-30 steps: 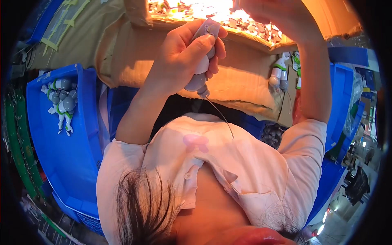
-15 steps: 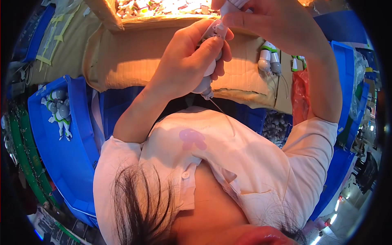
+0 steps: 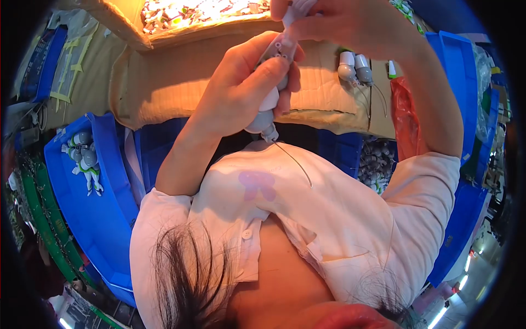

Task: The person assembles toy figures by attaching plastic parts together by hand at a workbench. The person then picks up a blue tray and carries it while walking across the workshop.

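My left hand [image 3: 246,82] is wrapped round a white and grey plastic toy part [image 3: 266,107], its thumb pressed on the upper section. The part is held at a slant; a thin wire [image 3: 296,160] trails from its grey lower end over the shirt. Small round posts or holes show in its open upper end. There, my right hand [image 3: 339,27] is closed on a white ribbed plastic piece [image 3: 298,12], touching or nearly touching the part. Its fingertips are partly cut off by the top edge. Two similar white and grey pieces [image 3: 355,68] with wires lie to the right.
A brightly lit cardboard box [image 3: 205,24] of small parts stands ahead on a cardboard-covered bench [image 3: 164,82]. At left, a blue bin [image 3: 104,219] holds assembled toy figures [image 3: 85,156]. A red plastic bag [image 3: 404,115] hangs near my right forearm. More grey parts [image 3: 377,162] sit below the bench edge.
The view has shifted slightly. Both hands stay together at the upper end of the toy part, with the white ribbed piece still in my right hand.
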A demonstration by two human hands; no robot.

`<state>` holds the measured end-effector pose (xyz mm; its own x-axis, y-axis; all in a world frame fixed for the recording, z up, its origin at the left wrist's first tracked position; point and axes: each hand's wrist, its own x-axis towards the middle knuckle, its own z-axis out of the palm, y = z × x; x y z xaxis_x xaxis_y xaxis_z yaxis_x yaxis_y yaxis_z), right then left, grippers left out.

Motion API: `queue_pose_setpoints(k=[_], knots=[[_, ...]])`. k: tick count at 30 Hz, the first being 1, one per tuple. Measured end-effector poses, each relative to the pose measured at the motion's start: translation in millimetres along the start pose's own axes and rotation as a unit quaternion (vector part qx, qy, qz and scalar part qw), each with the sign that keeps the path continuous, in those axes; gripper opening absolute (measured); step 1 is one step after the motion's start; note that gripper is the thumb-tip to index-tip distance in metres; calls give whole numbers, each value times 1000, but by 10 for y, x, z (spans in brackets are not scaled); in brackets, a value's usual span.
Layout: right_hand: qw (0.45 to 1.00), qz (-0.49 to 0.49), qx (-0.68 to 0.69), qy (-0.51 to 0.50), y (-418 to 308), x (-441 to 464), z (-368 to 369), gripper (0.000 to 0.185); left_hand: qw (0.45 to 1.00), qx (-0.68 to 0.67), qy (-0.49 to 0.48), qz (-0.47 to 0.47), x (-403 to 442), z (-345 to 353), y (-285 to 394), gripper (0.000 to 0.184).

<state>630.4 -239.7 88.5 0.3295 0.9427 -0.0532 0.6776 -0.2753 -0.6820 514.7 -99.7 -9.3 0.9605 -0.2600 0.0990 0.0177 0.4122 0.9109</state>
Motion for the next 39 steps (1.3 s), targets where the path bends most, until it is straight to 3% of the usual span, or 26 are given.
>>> queue_pose_setpoints(k=[4,6,7,8,10,11,12,13,14,16,20,21,22,23,24,25,29,31,32,34,35,37,39], knots=[[991,-89,82,50,-25,-136,-42,11,999,-46,4,-3,29,67,118,21],[961,-200,133,139,-7,-196,-37,14,997,-74,-17,-13,68,20,108,22],[958,-231,-120,116,-69,-251,-164,16,997,-74,-15,-12,65,18,116,22],[959,-232,-118,115,-128,-285,-153,16,996,-81,-20,-13,53,22,122,23],[949,-122,-279,87,-284,-383,-74,4,995,-92,-24,-16,35,30,122,23],[949,-122,-280,84,-366,-389,-18,4,995,-91,-32,-21,40,30,126,23],[979,55,-167,104,-451,-364,56,10,995,-90,-39,-24,45,32,129,23],[965,229,-47,119,-486,-347,102,18,995,-92,-38,-23,48,39,133,23],[965,229,-48,117,-465,-349,118,18,994,-96,-34,-33,51,50,135,23],[959,63,-225,163,-395,-369,145,32,994,-100,-31,-43,54,57,126,22],[958,29,-263,109,-66,-313,160,18,996,-71,-29,-44,60,69,73,24],[890,-276,-290,221,293,-131,194,11,998,-42,-24,-41,53,76,60,28],[723,-549,-284,309,381,-4,219,11,998,-43,-23,-41,46,73,48,28],[723,-549,-285,307,309,-127,162,11,997,-55,-36,-40,51,65,38,27],[855,-359,-337,163,-11,-292,73,17,996,-66,-49,-39,58,59,23,27],[921,-141,-363,6,-185,-390,23,25,996,-68,-50,-39,66,62,-3,27],[949,-137,-284,14,-47,-386,22,22,999,-8,-41,8,104,60,-110,25],[953,-247,-127,122,123,-328,67,17,998,43,-34,28,124,44,-102,25],[953,-247,-127,122,84,-357,36,17,998,47,-22,21,122,37,-89,22],[989,-28,113,90,-108,-397,-21,12,999,52,-8,9,106,42,-82,20],[989,-27,116,92,-112,-379,5,12,999,49,0,18,100,64,-85,20],[991,84,56,87,-127,-307,61,8,999,46,3,27,103,91,-84,21],[992,80,27,90,-79,-275,83,9,998,42,19,32,108,107,-82,21]])
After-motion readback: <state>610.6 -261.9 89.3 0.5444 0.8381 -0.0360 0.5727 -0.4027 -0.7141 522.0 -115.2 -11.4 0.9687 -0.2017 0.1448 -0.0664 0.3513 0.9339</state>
